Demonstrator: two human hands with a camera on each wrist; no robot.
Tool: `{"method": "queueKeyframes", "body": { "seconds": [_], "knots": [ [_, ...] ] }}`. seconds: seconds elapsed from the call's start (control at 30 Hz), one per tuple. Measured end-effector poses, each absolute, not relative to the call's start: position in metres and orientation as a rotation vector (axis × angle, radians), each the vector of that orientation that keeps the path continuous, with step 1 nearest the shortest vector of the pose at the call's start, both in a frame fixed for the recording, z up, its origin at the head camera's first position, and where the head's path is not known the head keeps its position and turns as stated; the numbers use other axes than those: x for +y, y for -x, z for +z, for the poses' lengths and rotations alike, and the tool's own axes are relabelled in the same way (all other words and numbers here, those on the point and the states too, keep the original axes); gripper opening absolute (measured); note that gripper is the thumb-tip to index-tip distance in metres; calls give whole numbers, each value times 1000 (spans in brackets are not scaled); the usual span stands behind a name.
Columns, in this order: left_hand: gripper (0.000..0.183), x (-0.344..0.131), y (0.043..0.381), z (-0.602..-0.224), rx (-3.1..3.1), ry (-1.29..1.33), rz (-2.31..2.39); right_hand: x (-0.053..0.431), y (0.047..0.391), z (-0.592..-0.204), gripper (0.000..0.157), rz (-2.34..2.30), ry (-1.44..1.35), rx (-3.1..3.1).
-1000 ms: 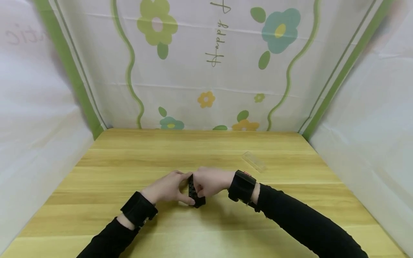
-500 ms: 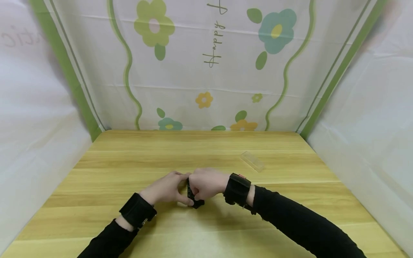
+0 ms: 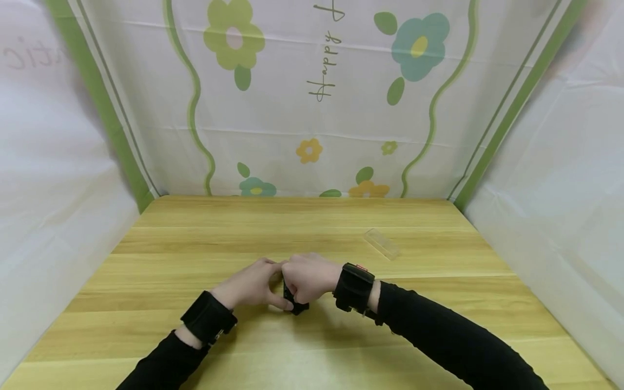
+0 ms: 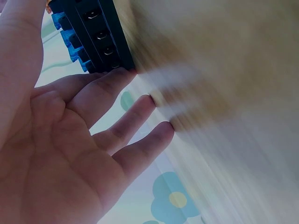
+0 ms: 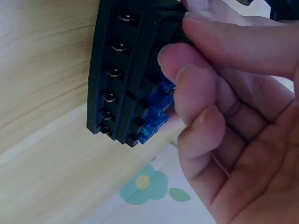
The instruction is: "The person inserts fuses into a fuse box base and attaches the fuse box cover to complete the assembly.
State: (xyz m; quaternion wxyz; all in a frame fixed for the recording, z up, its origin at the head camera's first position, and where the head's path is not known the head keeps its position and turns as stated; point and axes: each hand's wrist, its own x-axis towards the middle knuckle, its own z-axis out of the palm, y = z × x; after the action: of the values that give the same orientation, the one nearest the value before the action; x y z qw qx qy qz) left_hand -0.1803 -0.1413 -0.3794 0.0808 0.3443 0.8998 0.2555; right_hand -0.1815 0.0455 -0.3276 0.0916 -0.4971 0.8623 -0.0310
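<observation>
A black fuse block (image 3: 299, 308) with metal terminals along its side stands on the table between both hands. Blue blade fuses (image 5: 156, 111) fill part of its top row, and a bit of orange (image 4: 48, 6) peeks out at the upper left corner in the left wrist view. My left hand (image 3: 251, 284) grips the block by its ends between thumb and fingers, the other fingers spread at the table. Over the top of the block, my right hand (image 3: 312, 277) is curled, thumb and forefinger pinching at the fuse row; the fuse at their tips is hidden.
A clear plastic cover (image 3: 382, 244) lies on the wooden table (image 3: 195, 238) behind and to the right of the hands. White flower-printed cloth (image 3: 312, 116) rises along the back edge, with cloth walls at both sides.
My right hand has shifted slightly left over the fuse block, covering more of it. The left hand keeps its hold; the block and the clear cover stay in place.
</observation>
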Motion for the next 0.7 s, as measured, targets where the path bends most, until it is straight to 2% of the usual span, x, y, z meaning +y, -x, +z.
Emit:
{"method": "queueKeyframes", "body": {
  "seconds": [0.43,0.7],
  "knots": [
    [78,-141,179,-379,2689,-1024,761,45,183,-329,44,-74,1482,2567],
    [72,-140,179,-378,2665,-1067,795,44,183,-328,44,-87,1477,2582]
  ]
}}
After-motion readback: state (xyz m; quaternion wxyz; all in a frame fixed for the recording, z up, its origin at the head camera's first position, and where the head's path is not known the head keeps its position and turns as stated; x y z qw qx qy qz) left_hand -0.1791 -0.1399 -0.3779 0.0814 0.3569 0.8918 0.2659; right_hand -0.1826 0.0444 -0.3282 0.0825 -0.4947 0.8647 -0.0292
